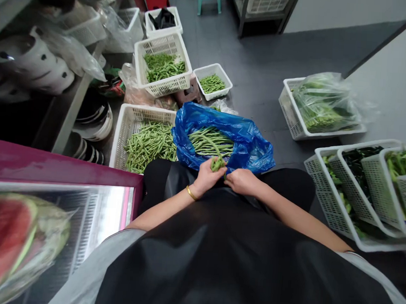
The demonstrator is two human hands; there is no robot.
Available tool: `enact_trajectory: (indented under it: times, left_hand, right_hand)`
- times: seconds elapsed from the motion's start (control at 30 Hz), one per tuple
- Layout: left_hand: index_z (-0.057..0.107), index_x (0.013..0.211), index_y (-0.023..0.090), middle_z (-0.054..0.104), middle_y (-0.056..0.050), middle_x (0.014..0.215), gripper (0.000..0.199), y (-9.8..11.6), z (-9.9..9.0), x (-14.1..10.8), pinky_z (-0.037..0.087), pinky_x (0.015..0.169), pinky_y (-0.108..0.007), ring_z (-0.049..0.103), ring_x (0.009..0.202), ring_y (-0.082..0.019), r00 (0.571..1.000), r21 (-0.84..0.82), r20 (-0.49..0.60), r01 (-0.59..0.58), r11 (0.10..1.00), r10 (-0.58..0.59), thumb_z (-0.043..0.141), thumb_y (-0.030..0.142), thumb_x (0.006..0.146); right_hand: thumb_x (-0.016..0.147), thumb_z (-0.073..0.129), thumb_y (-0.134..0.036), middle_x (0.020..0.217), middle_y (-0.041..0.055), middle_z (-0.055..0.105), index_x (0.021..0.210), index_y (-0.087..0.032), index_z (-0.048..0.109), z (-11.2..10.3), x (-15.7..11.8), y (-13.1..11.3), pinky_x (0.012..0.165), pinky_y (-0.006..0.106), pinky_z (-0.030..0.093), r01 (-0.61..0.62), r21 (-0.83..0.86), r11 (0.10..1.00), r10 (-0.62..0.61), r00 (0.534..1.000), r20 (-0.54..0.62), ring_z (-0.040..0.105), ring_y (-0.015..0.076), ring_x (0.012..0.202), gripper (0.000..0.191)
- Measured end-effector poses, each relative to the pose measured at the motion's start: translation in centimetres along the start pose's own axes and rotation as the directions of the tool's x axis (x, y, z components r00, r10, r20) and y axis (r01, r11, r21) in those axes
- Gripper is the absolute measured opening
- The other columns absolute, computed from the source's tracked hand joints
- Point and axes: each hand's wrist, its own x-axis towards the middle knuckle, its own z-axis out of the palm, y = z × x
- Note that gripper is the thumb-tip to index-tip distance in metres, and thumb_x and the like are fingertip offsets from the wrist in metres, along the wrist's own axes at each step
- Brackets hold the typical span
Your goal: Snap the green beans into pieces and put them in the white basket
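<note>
My left hand (pixel 207 176), with a gold bracelet at the wrist, is closed around green beans (pixel 217 163) in front of my apron. Close beside it on the right, my right hand (pixel 242 180) is closed with its fingertips at the lower end of a bean; part of its grip is hidden. Just beyond both hands lies an open blue plastic bag (pixel 255 144) with long green beans (pixel 209 141) inside. At the left of the bag stands a white basket (pixel 121 132) holding many short bean pieces (pixel 151 143).
Farther off are a basket (pixel 162 91) of greens and a small basket (pixel 214 96) of beans. Baskets of leafy vegetables (pixel 326 174) stand at the right, near a bag-covered one (pixel 297 126). A metal shelf (pixel 69 119) and a glass-topped case with watermelon (pixel 2 244) flank my left.
</note>
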Motion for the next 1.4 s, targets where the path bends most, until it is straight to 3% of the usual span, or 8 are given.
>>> enact_trajectory:
  times: [0.13, 0.23, 0.4, 0.5, 0.6, 0.97, 1.17, 1.4]
  left_hand:
    - [0.064, 0.089, 0.013, 0.058, 0.002, 0.066, 0.030, 1.2, -0.9, -1.4, 0.040, 0.056, -0.021, 0.050, 0.054, -0.008, 0.981, 0.085, 0.188, -0.061, 0.995, 0.045, 0.072, 0.024, 0.062]
    - [0.064, 0.100, 0.012, 0.059, 0.001, 0.062, 0.042, 1.5, -1.9, -1.8, 0.037, 0.047, -0.020, 0.048, 0.046, -0.008, 0.913, 0.085, 0.390, 0.091, 0.992, -0.118, 0.070, 0.026, 0.061]
    - [0.066, 0.091, 0.009, 0.059, -0.001, 0.054, 0.041, 1.3, -2.7, -1.5, 0.031, 0.040, -0.019, 0.045, 0.038, -0.008, 0.817, -0.004, 0.533, 0.260, 0.966, -0.218, 0.069, 0.025, 0.053]
    - [0.065, 0.081, 0.008, 0.057, -0.002, 0.050, 0.033, 1.2, -3.1, -1.5, 0.028, 0.038, -0.019, 0.045, 0.037, -0.008, 0.762, -0.032, 0.597, 0.335, 0.942, -0.251, 0.067, 0.024, 0.052]
    - [0.063, 0.075, 0.009, 0.057, -0.003, 0.049, 0.029, 0.8, -3.4, -1.7, 0.029, 0.036, -0.020, 0.046, 0.036, -0.009, 0.702, -0.026, 0.637, 0.432, 0.902, -0.318, 0.066, 0.023, 0.050]
    - [0.053, 0.073, 0.014, 0.053, 0.003, 0.052, 0.015, 0.7, -2.4, 0.0, 0.037, 0.041, -0.018, 0.037, 0.036, -0.003, 0.910, -0.541, 0.199, 0.412, 0.733, -0.364, 0.056, 0.018, 0.058]
    - [0.054, 0.072, 0.013, 0.055, 0.002, 0.051, 0.022, 1.0, -2.3, -0.4, 0.034, 0.038, -0.020, 0.038, 0.034, -0.005, 0.885, -0.357, 0.344, 0.431, 0.829, -0.312, 0.062, 0.022, 0.053]
    - [0.056, 0.070, 0.012, 0.059, 0.000, 0.053, 0.021, 0.8, -2.6, -0.8, 0.035, 0.037, -0.019, 0.042, 0.035, -0.006, 0.923, -0.240, 0.314, 0.302, 0.923, -0.220, 0.064, 0.021, 0.053]
  right_hand:
    - [0.080, 0.053, -0.025, 0.084, 0.0139, 0.070, 0.079, -0.014, 0.071, 1.4, -0.2, 0.2, 0.064, 0.028, 0.044, 0.059, 0.010, 0.998, -0.060, 0.978, 0.199, 0.065, 0.0246, 0.081, 0.021]
    - [0.078, 0.057, -0.037, 0.092, 0.0095, 0.069, 0.095, -0.017, 0.070, 1.0, -0.4, 2.1, 0.071, 0.028, 0.046, 0.070, 0.354, 0.933, -0.097, 0.993, 0.060, 0.063, 0.0223, 0.086, 0.029]
    - [0.065, 0.066, -0.039, 0.073, 0.0007, 0.062, 0.118, -0.012, 0.055, -1.2, -0.5, 3.3, 0.054, 0.024, 0.043, 0.152, 0.934, 0.324, -0.160, 0.982, -0.104, 0.054, 0.0113, 0.058, 0.061]
    - [0.064, 0.063, -0.037, 0.059, -0.0048, 0.053, 0.114, -0.011, 0.055, -1.8, -0.1, 2.7, 0.041, 0.020, 0.032, 0.180, 0.982, -0.047, -0.200, 0.962, -0.186, 0.039, 0.0060, 0.043, 0.057]
    - [0.070, 0.057, -0.044, 0.049, -0.0087, 0.040, 0.100, -0.015, 0.058, -2.2, 0.2, 2.6, 0.037, 0.020, 0.027, 0.270, 0.940, -0.207, 0.009, 0.962, -0.274, 0.029, 0.0046, 0.037, 0.043]
    - [0.068, 0.066, -0.054, 0.059, -0.0026, 0.056, 0.084, -0.019, 0.058, -1.2, -0.5, -0.7, 0.046, 0.025, 0.044, 0.452, 0.892, -0.030, 0.535, 0.761, -0.368, 0.053, 0.0101, 0.048, 0.039]
    - [0.058, 0.071, -0.057, 0.064, -0.0045, 0.060, 0.099, -0.021, 0.052, -1.4, 1.6, -1.0, 0.045, 0.021, 0.043, 0.347, 0.920, -0.182, 0.428, 0.870, -0.243, 0.054, 0.0088, 0.048, 0.057]
    - [0.067, 0.070, -0.038, 0.063, -0.0006, 0.064, 0.081, -0.015, 0.063, -1.6, 2.3, 0.8, 0.056, 0.024, 0.046, 0.129, 0.991, 0.034, 0.137, 0.982, -0.133, 0.057, 0.0099, 0.054, 0.028]
